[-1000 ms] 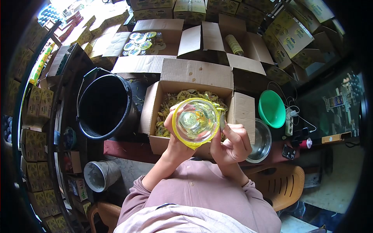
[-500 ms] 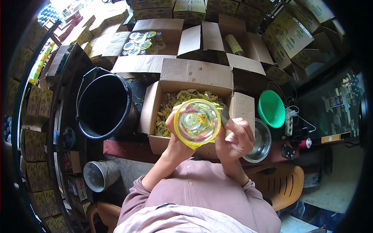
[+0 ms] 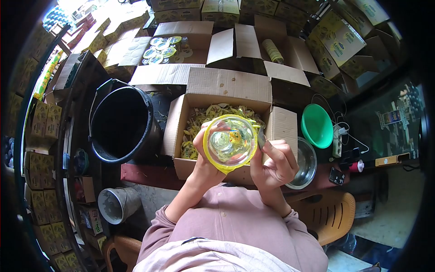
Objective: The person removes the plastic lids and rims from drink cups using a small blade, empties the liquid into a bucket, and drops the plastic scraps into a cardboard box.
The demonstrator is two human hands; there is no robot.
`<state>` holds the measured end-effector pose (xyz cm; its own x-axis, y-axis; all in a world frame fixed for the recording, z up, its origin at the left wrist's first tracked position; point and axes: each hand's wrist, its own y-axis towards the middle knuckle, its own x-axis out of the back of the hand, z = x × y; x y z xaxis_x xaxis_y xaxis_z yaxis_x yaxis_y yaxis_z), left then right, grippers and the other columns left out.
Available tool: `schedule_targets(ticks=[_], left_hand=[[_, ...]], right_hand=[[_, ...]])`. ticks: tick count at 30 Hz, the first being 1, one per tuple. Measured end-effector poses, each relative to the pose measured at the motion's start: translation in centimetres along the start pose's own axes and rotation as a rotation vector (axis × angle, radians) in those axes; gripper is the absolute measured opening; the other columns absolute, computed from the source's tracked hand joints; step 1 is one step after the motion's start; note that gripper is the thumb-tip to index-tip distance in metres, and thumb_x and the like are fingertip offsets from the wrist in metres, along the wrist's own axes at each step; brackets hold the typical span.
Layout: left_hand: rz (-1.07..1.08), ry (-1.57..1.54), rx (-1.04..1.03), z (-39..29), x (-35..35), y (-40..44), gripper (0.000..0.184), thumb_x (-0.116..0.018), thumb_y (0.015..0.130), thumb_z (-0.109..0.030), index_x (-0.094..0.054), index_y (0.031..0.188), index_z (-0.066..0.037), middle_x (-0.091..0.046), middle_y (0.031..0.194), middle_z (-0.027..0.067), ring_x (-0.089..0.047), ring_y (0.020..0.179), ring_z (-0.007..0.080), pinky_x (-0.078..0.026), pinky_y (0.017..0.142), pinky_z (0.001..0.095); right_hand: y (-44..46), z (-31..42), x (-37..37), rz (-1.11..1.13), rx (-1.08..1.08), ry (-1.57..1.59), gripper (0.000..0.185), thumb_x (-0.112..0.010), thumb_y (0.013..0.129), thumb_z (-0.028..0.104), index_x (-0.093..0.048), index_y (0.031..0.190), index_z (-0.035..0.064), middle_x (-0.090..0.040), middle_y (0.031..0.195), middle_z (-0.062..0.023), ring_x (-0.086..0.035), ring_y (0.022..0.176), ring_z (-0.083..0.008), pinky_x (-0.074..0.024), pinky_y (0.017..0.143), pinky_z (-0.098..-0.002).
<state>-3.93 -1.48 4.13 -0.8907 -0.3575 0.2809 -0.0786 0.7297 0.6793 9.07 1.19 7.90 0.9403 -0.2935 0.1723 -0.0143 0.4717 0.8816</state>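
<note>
My left hand (image 3: 205,164) is wrapped round a clear plastic cup (image 3: 230,141) with a yellow rim, and I look straight down into its mouth. Yellow film hangs along the cup's lower edge. At the cup's right side, my right hand (image 3: 275,167) pinches a thin dark blade (image 3: 261,137), which lies close against the rim. Whether it has a handle is hidden by the fingers. Below the cup stands an open cardboard box (image 3: 229,86) heaped with yellow plastic trimmings (image 3: 192,121).
A black bucket (image 3: 121,124) stands left of the box. To the right are a green bowl (image 3: 317,126) and a metal bowl (image 3: 306,165). Behind, one carton holds lidded cups (image 3: 161,49), another a stack of cups (image 3: 273,51). A grey bucket (image 3: 118,205) sits lower left.
A yellow strip that stuck out at the rim's upper right no longer shows there. The blade and my right hand have shifted very slightly; my left hand keeps its hold.
</note>
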Motion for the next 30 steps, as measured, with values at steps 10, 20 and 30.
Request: schedule_targets(ticks=[10, 20, 30], left_hand=[[0.053, 0.017, -0.023, 0.0, 0.4, -0.2, 0.083, -0.075, 0.063, -0.009, -0.017, 0.121, -0.004, -0.038, 0.113, 0.0174, -0.042, 0.105, 0.0309, -0.034, 0.091, 0.0424], [0.049, -0.114, 0.035, 1.0, 0.1, -0.4, 0.086, -0.075, 0.062, -0.008, -0.019, 0.127, -0.001, -0.026, 0.121, 0.0140, -0.040, 0.112, 0.0266, -0.035, 0.094, 0.0381], [0.131, -0.041, 0.015, 1.2, 0.6, -0.4, 0.086, -0.076, 0.062, -0.009, -0.021, 0.127, -0.001, -0.026, 0.119, 0.0136, -0.037, 0.114, 0.0266, -0.035, 0.094, 0.0370]], right_hand=[[0.1, -0.5, 0.0, 0.017, -0.035, -0.002, 0.027, -0.067, 0.060, -0.010, -0.063, 0.085, 0.0001, -0.053, 0.063, -0.0039, -0.052, 0.053, -0.0126, -0.0424, 0.048, -0.0222], [-0.5, 0.1, 0.0, -0.013, -0.112, 0.085, 0.023, -0.067, 0.061, -0.010, -0.064, 0.083, -0.0011, -0.056, 0.064, -0.0055, -0.056, 0.052, -0.0127, -0.0437, 0.047, -0.0213], [0.2, -0.4, 0.1, 0.019, -0.067, 0.006, 0.028, -0.067, 0.060, -0.010, -0.065, 0.085, 0.0016, -0.054, 0.062, -0.0038, -0.054, 0.052, -0.0127, -0.0459, 0.049, -0.0226]])
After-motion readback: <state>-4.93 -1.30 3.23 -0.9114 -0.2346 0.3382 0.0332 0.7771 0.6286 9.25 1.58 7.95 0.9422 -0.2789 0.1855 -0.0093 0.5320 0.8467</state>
